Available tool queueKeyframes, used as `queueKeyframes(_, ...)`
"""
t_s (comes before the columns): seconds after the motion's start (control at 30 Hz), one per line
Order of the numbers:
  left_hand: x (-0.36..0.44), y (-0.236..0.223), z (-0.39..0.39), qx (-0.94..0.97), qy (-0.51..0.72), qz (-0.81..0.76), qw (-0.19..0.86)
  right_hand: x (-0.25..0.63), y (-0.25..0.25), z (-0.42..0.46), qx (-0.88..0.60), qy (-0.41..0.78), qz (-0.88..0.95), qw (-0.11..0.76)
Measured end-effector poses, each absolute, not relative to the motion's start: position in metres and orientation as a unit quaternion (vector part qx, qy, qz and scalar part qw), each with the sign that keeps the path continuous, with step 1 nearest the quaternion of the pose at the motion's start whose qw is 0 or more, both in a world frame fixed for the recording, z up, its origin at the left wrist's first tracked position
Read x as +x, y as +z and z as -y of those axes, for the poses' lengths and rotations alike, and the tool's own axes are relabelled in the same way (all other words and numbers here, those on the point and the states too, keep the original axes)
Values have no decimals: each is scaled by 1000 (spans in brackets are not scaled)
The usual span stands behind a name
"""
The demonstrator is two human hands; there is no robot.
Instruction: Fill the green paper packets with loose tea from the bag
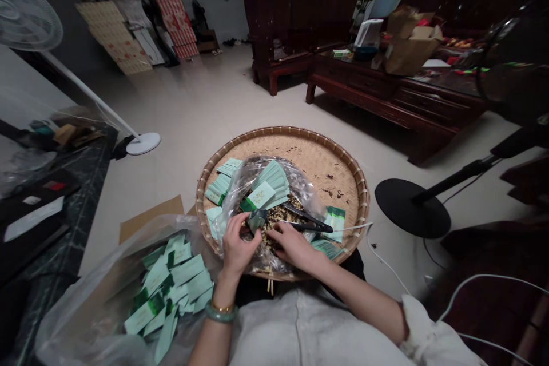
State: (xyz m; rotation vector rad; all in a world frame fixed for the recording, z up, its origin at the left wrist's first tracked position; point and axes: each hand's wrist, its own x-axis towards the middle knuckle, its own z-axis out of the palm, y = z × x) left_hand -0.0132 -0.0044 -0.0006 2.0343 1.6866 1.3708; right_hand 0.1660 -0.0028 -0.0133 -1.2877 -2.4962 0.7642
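Note:
My left hand (239, 242) pinches a small green packet (258, 219) upright between thumb and fingers. Beside it, my right hand (292, 245) has its fingers bent down into loose dried tea-like bits (278, 217); whatever they grip is hidden. The bits lie in a clear plastic bag (311, 194) spread open on a round woven bamboo tray (326, 151). A fanned stack of pale green packets (271, 183) rests on top of the bits. Just above my right hand lies a black tong-shaped tool (309, 221) with a white cord.
Left of the tray, a large plastic bag (100, 274) holds many green packets (171, 280). More packets (335, 222) lie along the tray's rim. A white standing fan (143, 143) is at left, a black fan base (412, 209) at right. Behind stands a dark wooden table (386, 97).

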Motion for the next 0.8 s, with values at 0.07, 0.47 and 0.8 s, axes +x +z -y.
queueKeyframes(0.07,-12,0,5,682,456,-566,82,166,-18,1,-432,267,853,125)
queueKeyframes(0.47,-11,1,6,690,445,-564,87,170,-23,-11,-440,349,777,283)
queueKeyframes(0.8,-9,0,5,693,440,-562,106,185,13,-37,-448,543,600,381)
